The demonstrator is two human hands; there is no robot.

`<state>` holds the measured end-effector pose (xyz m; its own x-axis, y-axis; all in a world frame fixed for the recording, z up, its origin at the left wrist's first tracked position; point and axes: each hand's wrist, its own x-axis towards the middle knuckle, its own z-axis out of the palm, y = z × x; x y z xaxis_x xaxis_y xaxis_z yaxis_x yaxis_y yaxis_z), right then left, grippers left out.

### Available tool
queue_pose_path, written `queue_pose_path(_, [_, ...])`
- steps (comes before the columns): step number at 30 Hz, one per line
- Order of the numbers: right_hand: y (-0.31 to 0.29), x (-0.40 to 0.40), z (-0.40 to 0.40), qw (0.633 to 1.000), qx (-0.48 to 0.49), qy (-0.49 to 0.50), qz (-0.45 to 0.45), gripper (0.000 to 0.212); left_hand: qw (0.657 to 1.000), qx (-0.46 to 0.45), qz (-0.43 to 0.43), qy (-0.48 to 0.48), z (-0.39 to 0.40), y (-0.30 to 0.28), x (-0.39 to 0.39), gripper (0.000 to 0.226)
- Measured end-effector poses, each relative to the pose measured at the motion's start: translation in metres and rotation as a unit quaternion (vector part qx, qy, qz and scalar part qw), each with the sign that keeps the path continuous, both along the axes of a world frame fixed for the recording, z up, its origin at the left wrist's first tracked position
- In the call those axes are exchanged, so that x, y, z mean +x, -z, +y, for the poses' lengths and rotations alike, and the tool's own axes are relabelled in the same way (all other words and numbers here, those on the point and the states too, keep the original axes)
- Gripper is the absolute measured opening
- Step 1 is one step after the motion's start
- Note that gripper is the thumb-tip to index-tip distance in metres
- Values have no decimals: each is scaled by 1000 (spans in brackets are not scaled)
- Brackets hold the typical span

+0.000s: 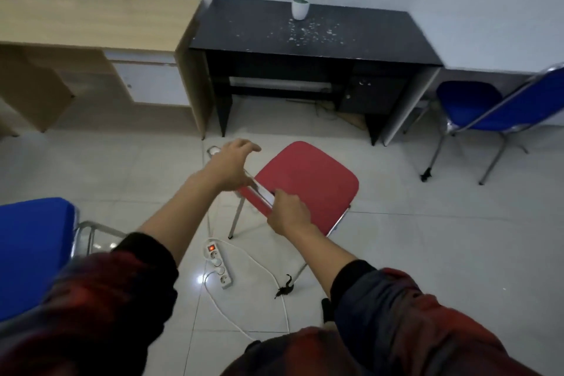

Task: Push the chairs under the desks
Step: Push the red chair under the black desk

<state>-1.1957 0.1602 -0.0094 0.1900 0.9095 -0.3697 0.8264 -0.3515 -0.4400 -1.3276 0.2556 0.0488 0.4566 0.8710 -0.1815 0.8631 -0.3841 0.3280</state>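
Note:
A red chair [308, 180] with metal legs stands on the tiled floor in front of the black desk [314, 36], its seat facing that desk. My right hand [288, 217] grips the top edge of the chair's backrest. My left hand [232, 165] hovers over the left end of the same backrest, fingers spread and loosely curved, holding nothing. A wooden desk [91, 21] stands to the left of the black one. One blue chair [488, 107] sits at the right beside the black desk, and another blue chair [33, 250] is at my lower left.
A white power strip [218, 265] with a lit red switch lies on the floor below the red chair, its white cable [259, 265] looping around the chair's legs. A potted plant [300, 7] stands on the black desk.

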Motion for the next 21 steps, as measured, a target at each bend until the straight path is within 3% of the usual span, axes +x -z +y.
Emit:
queue_pose_path(4, [1,0,4,1000,23,-17,-11,34,987,-159,29,-4,39,8,-9,70])
queue_pose_path(5, [0,1,7,999,31,-21,-11,32,985,-160,59,19,44,10,-15,69])
queue_pose_path(8, [2,4,17,998,41,-40,-16,30,991,-26,119,52,40,30,-28,63])
queue_pose_path(11, [2,6,28,998,42,-50,-18,30,999,30,41,-10,27,50,-20,51])
queue_pose_path(21, [-12,60,53,995,18,-93,-36,51,992,3,117,-53,34,42,33,48])
